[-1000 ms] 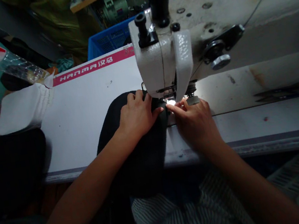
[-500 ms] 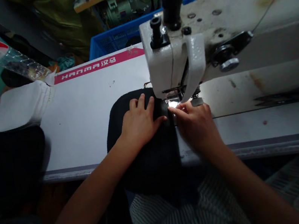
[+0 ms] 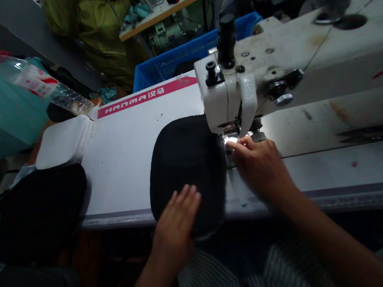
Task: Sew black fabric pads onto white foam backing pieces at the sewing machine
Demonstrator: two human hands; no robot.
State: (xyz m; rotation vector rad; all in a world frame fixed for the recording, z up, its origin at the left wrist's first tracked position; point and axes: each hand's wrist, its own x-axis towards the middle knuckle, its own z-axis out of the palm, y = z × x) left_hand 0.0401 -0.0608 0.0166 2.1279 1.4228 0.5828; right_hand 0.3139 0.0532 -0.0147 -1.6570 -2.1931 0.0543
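Note:
A rounded black fabric panel (image 3: 185, 159) lies flat at the sewing machine (image 3: 220, 94), its right edge beside the lit needle area. My left hand (image 3: 177, 222) rests on the panel's lower left part, fingers stretched out and lying flat, holding nothing. Close to the needle, my right hand (image 3: 263, 163) has thumb and forefinger pinched together just right of the panel's edge. Whatever lies between those fingertips is too small to make out.
On the left are a stack of white pads (image 3: 62, 140), more black panels (image 3: 41, 212) and a tilted plastic bottle (image 3: 38, 83). Behind the table stands a blue crate (image 3: 163, 65). Dark scissors-like snips (image 3: 376, 131) lie on the machine bed at right.
My left hand has slid from the panel's upper part near the needle down towards its lower left edge. My right hand stays by the needle. The whole view has shifted somewhat.

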